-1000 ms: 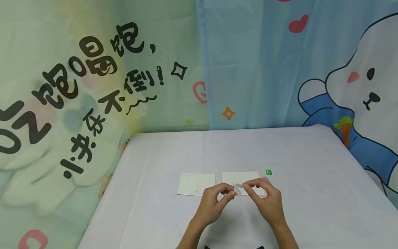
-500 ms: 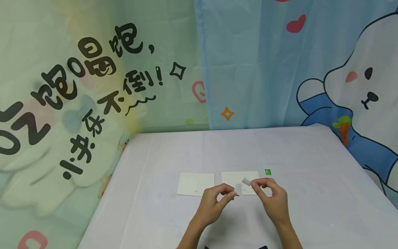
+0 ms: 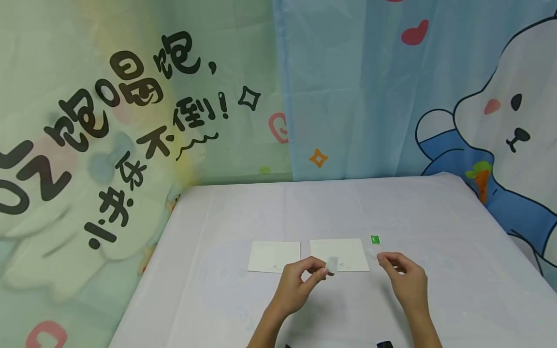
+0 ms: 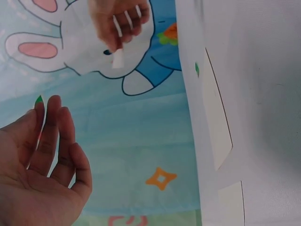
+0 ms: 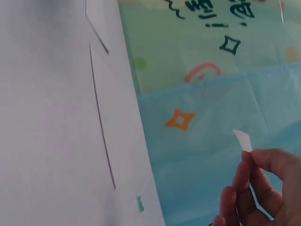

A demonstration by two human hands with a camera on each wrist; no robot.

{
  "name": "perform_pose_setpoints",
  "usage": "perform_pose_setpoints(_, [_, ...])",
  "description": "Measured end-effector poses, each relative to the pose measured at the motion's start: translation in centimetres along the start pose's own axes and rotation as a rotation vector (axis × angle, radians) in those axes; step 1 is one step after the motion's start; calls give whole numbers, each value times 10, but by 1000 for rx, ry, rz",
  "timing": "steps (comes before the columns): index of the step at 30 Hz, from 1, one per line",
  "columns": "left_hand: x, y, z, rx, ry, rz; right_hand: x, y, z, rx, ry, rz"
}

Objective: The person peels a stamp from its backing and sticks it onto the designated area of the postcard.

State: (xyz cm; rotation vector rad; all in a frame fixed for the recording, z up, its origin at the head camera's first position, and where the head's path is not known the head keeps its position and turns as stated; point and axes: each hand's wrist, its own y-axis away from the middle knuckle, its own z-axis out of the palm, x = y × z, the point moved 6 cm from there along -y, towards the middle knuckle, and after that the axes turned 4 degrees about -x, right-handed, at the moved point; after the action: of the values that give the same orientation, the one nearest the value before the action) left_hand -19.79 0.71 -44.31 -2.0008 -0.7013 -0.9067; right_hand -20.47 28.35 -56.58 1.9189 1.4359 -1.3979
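My left hand [image 3: 300, 282] pinches a small pale piece [image 3: 332, 264] between thumb and fingertips, over the near left corner of the right-hand white card [image 3: 348, 250]. In the left wrist view a green tip [image 4: 39, 99] of that sticker-like piece shows at the fingertips. To the right, my right hand [image 3: 406, 282] pinches a small curved white paper strip [image 5: 243, 140], raised off the table. A green stamp-like sticker [image 3: 375, 239] with a white border lies beside that card's far right corner. The left-hand white card [image 3: 271, 255] lies beside the left hand.
A white cloth covers the table [image 3: 235, 212]. Behind it hang printed curtains [image 3: 339, 96] in green and blue. A small dark object [image 3: 385, 344] shows at the bottom edge between the arms.
My right hand has pulled away from the left and moved right, carrying the paper strip off the small piece. The left hand has stayed nearly still, keeping its pinch.
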Motion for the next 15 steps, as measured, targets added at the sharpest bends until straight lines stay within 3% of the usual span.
perform_pose_setpoints(3, [0, 1, -1, 1, 1, 8, 7, 1, -8, -19, 95, 125])
perform_pose_setpoints(8, [1, 1, -1, 6, 6, 27, -19, 8, -25, -63, 143, 255])
perform_pose_setpoints(12, [1, 1, -2, 10, 22, 24, -26, 7, -32, -90, 210, 283])
perform_pose_setpoints(15, [1, 2, -3, 6, 21, 25, -17, 5, -31, -96, 252, 303])
